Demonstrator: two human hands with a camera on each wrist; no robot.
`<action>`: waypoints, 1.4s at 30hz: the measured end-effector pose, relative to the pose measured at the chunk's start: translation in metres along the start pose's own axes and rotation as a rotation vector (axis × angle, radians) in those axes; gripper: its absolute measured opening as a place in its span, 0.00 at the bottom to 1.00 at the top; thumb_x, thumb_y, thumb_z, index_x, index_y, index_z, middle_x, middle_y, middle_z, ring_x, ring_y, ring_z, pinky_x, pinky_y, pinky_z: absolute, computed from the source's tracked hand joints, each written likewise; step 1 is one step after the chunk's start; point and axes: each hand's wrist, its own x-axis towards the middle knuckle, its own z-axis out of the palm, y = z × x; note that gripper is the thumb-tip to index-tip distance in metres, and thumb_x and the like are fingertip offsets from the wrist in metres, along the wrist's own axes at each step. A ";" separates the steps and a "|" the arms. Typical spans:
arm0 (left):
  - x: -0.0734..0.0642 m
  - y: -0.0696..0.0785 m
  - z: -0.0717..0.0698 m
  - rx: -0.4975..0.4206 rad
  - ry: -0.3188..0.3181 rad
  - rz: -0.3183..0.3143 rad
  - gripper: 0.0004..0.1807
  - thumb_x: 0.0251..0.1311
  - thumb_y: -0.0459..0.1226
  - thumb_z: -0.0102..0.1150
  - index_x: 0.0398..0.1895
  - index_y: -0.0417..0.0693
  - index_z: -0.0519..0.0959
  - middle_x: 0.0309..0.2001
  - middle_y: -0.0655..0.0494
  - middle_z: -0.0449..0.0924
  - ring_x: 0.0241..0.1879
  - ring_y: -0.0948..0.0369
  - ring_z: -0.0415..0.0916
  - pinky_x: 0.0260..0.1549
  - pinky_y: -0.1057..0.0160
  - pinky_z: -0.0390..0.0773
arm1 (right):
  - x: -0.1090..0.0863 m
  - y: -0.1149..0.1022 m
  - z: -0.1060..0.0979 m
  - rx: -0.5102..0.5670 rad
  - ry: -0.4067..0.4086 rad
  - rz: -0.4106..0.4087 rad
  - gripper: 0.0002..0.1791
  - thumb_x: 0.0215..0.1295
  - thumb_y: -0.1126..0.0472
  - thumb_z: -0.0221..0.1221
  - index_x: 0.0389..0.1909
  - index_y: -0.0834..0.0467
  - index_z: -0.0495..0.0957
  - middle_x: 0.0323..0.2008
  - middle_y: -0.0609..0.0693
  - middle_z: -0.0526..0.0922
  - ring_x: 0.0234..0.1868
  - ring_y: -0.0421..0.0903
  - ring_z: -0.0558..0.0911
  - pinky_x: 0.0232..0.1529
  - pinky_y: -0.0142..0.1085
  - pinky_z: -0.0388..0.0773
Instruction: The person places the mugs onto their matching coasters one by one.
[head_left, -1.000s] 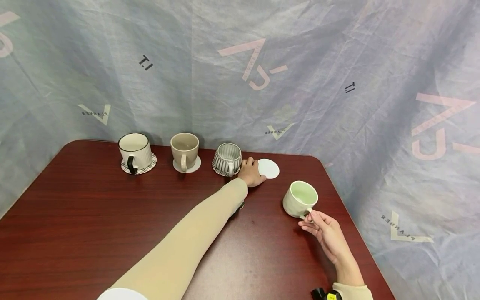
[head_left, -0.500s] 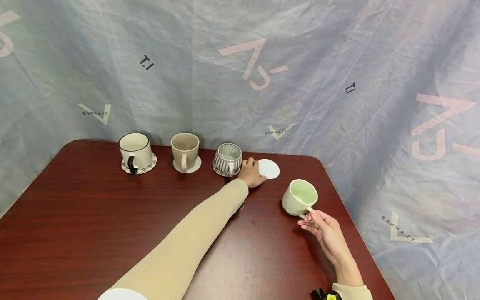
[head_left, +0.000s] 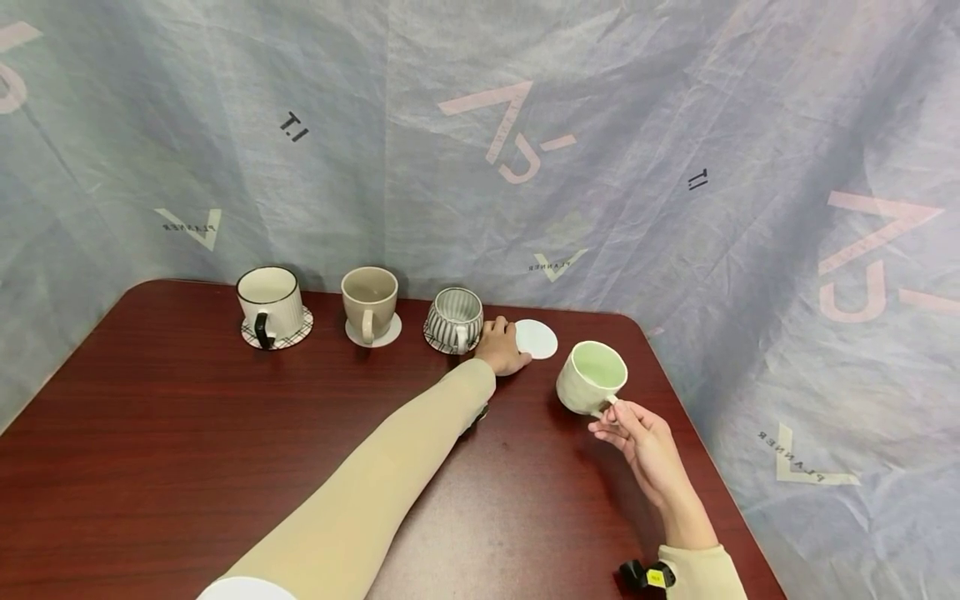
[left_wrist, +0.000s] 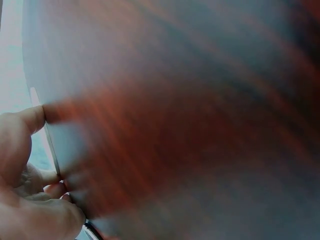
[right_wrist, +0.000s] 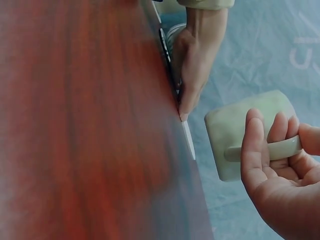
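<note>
A pale green mug is held above the right part of the table, apart from the surface in the right wrist view. My right hand pinches its handle between thumb and fingers. My left hand rests on the table between a striped grey cup and a round white coaster. Its thumb and a fingertip touch the table at or beside the coaster's edge. The striped cup stands on a patterned coaster, its handle toward me.
Farther left, a beige mug stands on a white coaster, and a cream mug with black handle on a checked coaster. The dark red table ends near a grey curtain.
My right hand has carried the green mug forward and slightly left, closer to the white coaster. My left hand has stayed in place beside that coaster.
</note>
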 end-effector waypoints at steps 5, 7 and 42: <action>0.001 0.001 0.000 -0.002 -0.019 -0.011 0.42 0.75 0.57 0.59 0.81 0.44 0.62 0.75 0.47 0.58 0.78 0.46 0.52 0.74 0.56 0.64 | 0.014 -0.006 0.006 0.002 -0.002 -0.003 0.15 0.85 0.59 0.52 0.38 0.64 0.78 0.36 0.52 0.86 0.42 0.46 0.91 0.50 0.40 0.87; 0.001 0.001 0.000 -0.012 -0.020 -0.016 0.42 0.74 0.57 0.59 0.81 0.45 0.62 0.75 0.48 0.58 0.78 0.47 0.51 0.74 0.55 0.65 | 0.019 -0.008 0.008 0.010 -0.009 -0.003 0.15 0.85 0.59 0.52 0.38 0.64 0.78 0.36 0.52 0.87 0.42 0.46 0.91 0.50 0.40 0.87; -0.005 0.000 -0.003 -0.052 -0.014 -0.005 0.41 0.75 0.55 0.59 0.82 0.44 0.60 0.76 0.48 0.57 0.78 0.47 0.50 0.75 0.55 0.63 | 0.083 -0.022 0.042 0.104 0.044 -0.004 0.15 0.85 0.59 0.52 0.35 0.59 0.79 0.33 0.49 0.84 0.40 0.44 0.91 0.47 0.36 0.87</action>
